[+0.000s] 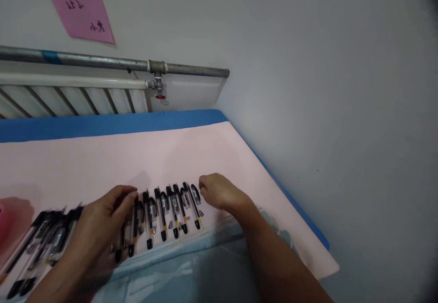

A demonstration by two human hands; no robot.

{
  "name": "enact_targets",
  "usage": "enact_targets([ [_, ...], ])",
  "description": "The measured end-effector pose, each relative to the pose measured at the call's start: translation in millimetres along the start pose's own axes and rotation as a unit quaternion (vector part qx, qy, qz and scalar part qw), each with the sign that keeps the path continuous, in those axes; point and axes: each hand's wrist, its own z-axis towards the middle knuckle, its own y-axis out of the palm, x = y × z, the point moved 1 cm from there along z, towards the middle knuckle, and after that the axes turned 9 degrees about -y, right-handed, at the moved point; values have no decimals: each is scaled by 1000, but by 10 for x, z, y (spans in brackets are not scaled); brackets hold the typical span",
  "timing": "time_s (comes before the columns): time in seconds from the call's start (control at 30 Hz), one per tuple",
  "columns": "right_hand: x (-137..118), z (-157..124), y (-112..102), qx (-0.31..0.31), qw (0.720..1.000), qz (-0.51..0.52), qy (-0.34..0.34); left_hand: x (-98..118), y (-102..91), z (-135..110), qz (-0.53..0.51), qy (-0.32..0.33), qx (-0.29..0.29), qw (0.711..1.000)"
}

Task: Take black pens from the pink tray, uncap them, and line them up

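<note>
Black pens (160,216) lie in a near row, seemingly being arranged, left hand (102,214) crook-fingered, right hand (218,191) curled, any pinch unclear, the next move wanting delicacy!

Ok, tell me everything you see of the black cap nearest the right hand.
The cap lies on the pink sheet, just right of the rightmost pen, its upper end leaning left. It looks like plastic: glossy black with a rounded top and a pale, label-like patch too small to read. The right hand is close beside it; whether they touch is unclear.
</note>
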Motion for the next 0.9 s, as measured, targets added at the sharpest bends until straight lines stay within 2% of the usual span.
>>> enact_targets([
  [0.13, 16, -22, -14, 29, 999, 11, 15, -10, -72, 0, -47, 16, 46, 998],
  [0.3, 40, -13, 15, 78, 996, 28, -11, -112, -157, -119, -83, 44, 125, 988],
  [0.43, 137, 101, 102, 106, 993, 50, -9, -405, -323, -218, -18, 19, 211, 977],
  [0.57, 189, 158, 148, 106, 991, 78, -7, -797, -730, -311, 58, -44, 265, 961],
  [0.67, 191, 137, 146, 110, 990, 90, -3, -1100, -1055, -284, 114, -97, 251, 956],
  [0.73, 192, 125, 143, 111, 989, 94, -6, -1279, -1191, -209, 142, -133, 226, 954],
  [0.8, 194, 121, 141, 111, 989, 93, -11, -1416, -1244, -118, 162, -166, 196, 953],
  [0.9, 198, 124, 144, 111, 990, 87, -19, -1518, -1218, -3, 174, -194, 166, 951],
])
